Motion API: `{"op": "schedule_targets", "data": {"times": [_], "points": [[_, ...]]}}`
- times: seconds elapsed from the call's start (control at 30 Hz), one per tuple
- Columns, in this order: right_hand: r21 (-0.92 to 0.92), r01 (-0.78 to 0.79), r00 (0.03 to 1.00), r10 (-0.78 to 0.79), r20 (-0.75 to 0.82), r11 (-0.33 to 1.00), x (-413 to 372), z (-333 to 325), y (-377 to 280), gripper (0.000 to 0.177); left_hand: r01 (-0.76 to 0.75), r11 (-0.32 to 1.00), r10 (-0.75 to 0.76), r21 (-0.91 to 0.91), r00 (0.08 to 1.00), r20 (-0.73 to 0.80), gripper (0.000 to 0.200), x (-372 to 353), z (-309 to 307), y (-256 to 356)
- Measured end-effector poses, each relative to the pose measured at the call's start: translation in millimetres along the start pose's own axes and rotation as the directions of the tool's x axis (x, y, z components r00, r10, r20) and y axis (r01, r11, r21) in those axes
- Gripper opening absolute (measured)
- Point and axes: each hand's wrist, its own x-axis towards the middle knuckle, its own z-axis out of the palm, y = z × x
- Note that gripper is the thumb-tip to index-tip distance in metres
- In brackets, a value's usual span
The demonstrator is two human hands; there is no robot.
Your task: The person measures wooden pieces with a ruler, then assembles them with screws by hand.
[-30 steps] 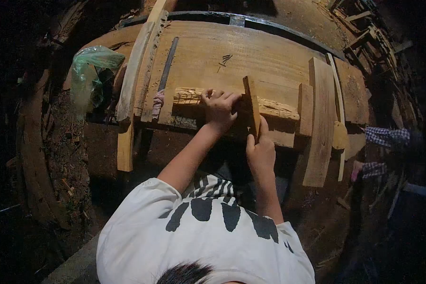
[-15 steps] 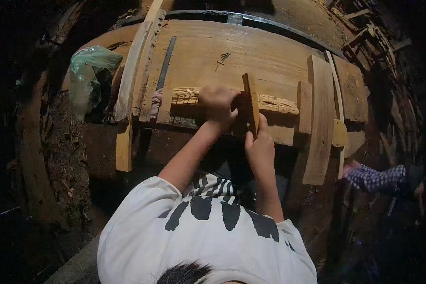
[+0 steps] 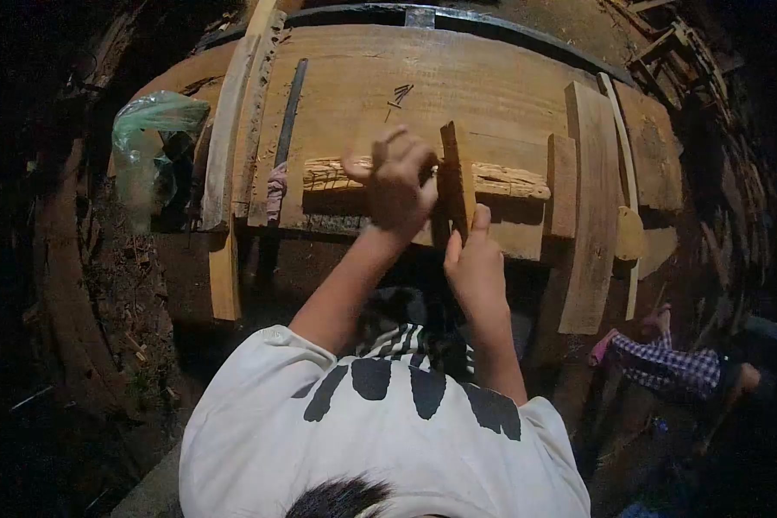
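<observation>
A short flat piece of wood (image 3: 459, 173) rises from my right hand (image 3: 479, 263), which grips its near end with the thumb laid along it. Just left of it, my left hand (image 3: 397, 183) is raised over a rough, splintered strip of wood (image 3: 509, 180), its fingers apart and thumb side toward the flat piece. The rough strip lies crosswise on the wooden workbench (image 3: 354, 73), partly hidden behind my left hand and the flat piece. A small cluster of nails (image 3: 401, 97) lies on the bench beyond my hands.
At the left are a green plastic bag (image 3: 160, 116), a long upright plank (image 3: 229, 138) and a dark bar (image 3: 292, 108) with cloth round its end. A small block (image 3: 562, 186) and a wide board (image 3: 590, 216) lie at the right. Another person's checkered clothing (image 3: 673, 364) shows lower right.
My left hand has gone from a blurred, closed shape to spread fingers. The right hand keeps its grip on the flat piece. At lower right the other person has shifted downward in view.
</observation>
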Motion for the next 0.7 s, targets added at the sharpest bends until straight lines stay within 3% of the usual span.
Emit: {"op": "schedule_targets", "data": {"times": [0.1, 0.17, 0.3, 0.37, 0.53, 0.7], "points": [[0.042, 0.018, 1.000, -0.017, -0.009, 0.999, 2, -6, 2, 0.047, -0.014, 1.000, 0.013, 0.013, 1.000, 0.021, 0.022, 14, -22, -17], [0.060, 0.003, 0.999, -0.006, 0.052, 0.998, 4, -10, 3, 0.043, -0.147, 0.988, 0.140, 0.055, 0.984, 0.112, 0.024, 12, -30, -20], [0.120, -0.015, 0.997, 0.005, 0.080, 0.993, 6, -9, 7, 0.042, -0.183, 0.982, 0.165, 0.053, 0.955, 0.245, 0.026, 5, -23, -23], [0.059, -0.040, 0.993, 0.033, 0.114, 0.997, 6, -13, 4, 0.043, -0.192, 0.980, 0.173, 0.043, 0.945, 0.277, 0.023, 5, -17, -21], [0.057, -0.045, 0.985, 0.035, 0.171, 0.997, 8, -16, 6, 0.043, -0.166, 0.982, 0.150, 0.088, 0.975, 0.162, 0.017, 3, -7, -19], [0.114, -0.049, 0.978, 0.025, 0.205, 0.992, 11, -17, 12, 0.044, -0.174, 0.984, 0.161, 0.048, 0.966, 0.203, 0.019, 3, -5, -22]]}}
